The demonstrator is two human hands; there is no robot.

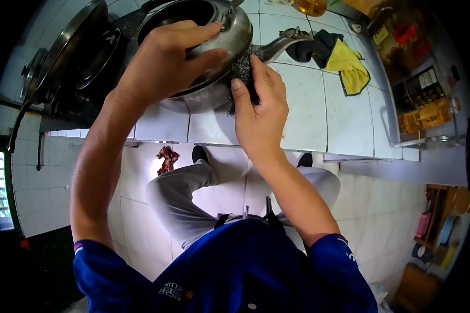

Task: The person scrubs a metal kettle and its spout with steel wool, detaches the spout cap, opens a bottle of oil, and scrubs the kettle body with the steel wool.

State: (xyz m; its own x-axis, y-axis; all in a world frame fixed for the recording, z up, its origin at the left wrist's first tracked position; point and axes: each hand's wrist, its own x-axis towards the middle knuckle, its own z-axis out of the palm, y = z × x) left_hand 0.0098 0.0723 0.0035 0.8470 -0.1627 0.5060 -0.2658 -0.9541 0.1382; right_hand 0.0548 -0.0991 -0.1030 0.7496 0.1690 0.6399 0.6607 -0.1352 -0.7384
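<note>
A metal kettle [206, 96] sits tilted on the white tiled counter, its spout [282, 46] pointing right. My left hand [164, 57] lies over the kettle's upper side, with forefinger and thumb stretched across the metal, and steadies it. In my right hand [263, 101] is a dark steel wool scrubber [241, 70], pinched between thumb and fingers. It presses against the kettle's side close to the base of the spout. My left hand hides part of the kettle's top.
A black and yellow cloth [344, 65] lies on the counter to the right. Pans [68, 47] stand on the stove at the left. Bottles [428, 115] fill a shelf at the far right. A red patterned cloth [167, 159] is on the floor below the counter edge.
</note>
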